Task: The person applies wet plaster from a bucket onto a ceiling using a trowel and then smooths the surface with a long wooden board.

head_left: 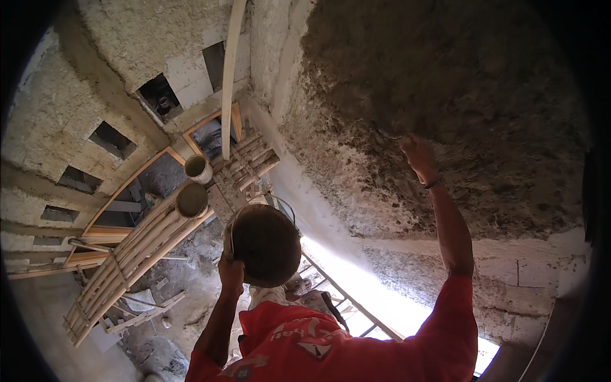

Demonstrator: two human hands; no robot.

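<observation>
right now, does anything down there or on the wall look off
Loose timber lies askew across the littered floor, looking untidy. Near the right hand, the wall looks patchy, dark over pale, with ragged edges. No clear spill shows.

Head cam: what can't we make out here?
All in the head view:
- Right hand: what it holds, if anything; its own fist and the dark wall obscure that.
- Left hand: some fingers, hidden by the round pan.
- Pan's contents: lost in shadow.
- Small object in the wall opening: too small and dark.
- Wall's far right: cut off by the fisheye rim.
</observation>
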